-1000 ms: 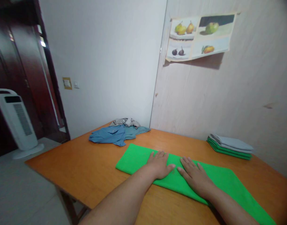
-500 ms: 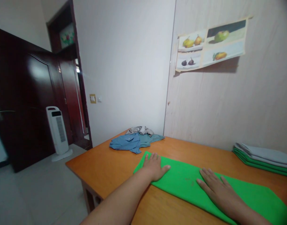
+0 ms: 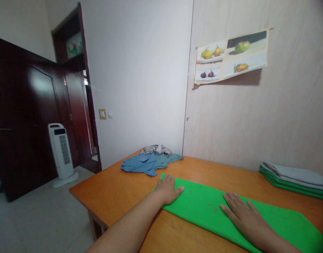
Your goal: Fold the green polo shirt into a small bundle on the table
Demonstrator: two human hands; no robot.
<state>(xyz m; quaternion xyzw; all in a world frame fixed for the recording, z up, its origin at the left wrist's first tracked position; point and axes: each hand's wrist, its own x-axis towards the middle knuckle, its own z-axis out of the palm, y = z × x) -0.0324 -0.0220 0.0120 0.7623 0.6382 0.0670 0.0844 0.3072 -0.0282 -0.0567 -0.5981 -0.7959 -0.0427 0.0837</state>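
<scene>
A bright green cloth (image 3: 200, 202), folded into a long strip, lies flat across the wooden table (image 3: 111, 191). My left hand (image 3: 168, 190) rests palm down on the strip's left end, thumb stretched out to the side. Farther right along the same cloth, my right hand (image 3: 243, 214) lies flat with its fingers extended. A few small dark marks show on the fabric between the two hands. The cloth's right end runs toward the lower right edge of the view.
At the table's far corner lies a rumpled heap of blue clothes (image 3: 141, 163) with a striped garment (image 3: 163, 151). A stack of folded grey and green cloths (image 3: 293, 179) sits by the wall at right. On the floor left stands a white tower heater or fan (image 3: 63, 151), near a dark door (image 3: 24, 116).
My left hand has slid slightly left along the green cloth's end. My right hand stays in nearly the same place. The camera view has shifted a little.
</scene>
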